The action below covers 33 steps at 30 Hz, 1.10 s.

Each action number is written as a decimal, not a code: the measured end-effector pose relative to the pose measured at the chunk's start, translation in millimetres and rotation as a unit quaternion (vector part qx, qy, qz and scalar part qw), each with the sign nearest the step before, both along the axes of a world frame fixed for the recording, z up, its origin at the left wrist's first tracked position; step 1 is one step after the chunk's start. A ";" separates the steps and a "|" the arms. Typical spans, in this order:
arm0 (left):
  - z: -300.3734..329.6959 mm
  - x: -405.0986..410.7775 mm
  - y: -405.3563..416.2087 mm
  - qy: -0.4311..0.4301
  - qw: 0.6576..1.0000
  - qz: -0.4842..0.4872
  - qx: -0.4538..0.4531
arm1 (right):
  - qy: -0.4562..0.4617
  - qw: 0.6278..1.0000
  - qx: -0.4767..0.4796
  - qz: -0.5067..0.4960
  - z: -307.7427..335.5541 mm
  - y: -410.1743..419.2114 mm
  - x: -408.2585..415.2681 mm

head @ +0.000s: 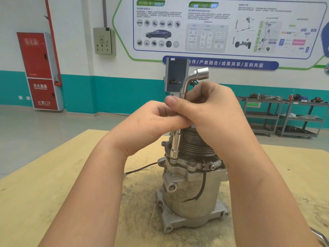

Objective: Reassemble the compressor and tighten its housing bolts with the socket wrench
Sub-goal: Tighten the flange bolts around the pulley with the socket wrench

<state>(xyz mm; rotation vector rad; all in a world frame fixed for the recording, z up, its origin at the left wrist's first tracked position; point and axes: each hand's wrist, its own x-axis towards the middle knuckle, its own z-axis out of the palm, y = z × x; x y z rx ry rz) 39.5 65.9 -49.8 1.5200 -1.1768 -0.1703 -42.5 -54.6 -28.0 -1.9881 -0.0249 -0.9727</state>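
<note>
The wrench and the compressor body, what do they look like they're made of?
Socket wrench: probably polished or chromed steel, bright and mirror-like with sharp highlights. Compressor housing: likely cast aluminium, dull grey and matte with a slightly rough, grimy surface.

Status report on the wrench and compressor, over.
Both hands, left and right, grip socket wrench. Socket end seated on compressor housing bolt. Loose black wire nearby, not blocking.
</note>
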 end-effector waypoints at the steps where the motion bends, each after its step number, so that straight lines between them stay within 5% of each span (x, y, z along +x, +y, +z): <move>1: -0.4 0.4 -0.5 -0.002 1.000 0.003 0.000 | 0.011 1.000 -0.006 0.007 0.4 0.6 0.0; 17: -2.4 6.4 2.4 -0.007 1.000 0.000 0.003 | 0.016 0.998 -0.002 0.057 1.0 -0.9 -4.2; 22: -3.9 11.4 5.1 -0.021 1.000 -0.009 -0.003 | -0.001 1.000 0.007 -0.002 -0.8 2.5 0.9; 29: -12.6 36.5 26.5 0.058 0.995 0.000 -0.085 | 0.065 0.995 -0.057 0.038 3.2 -1.3 -9.1; 33: -24.8 47.4 32.2 0.044 0.995 0.021 0.089 | 0.059 0.996 -0.030 0.058 2.5 -2.9 -12.0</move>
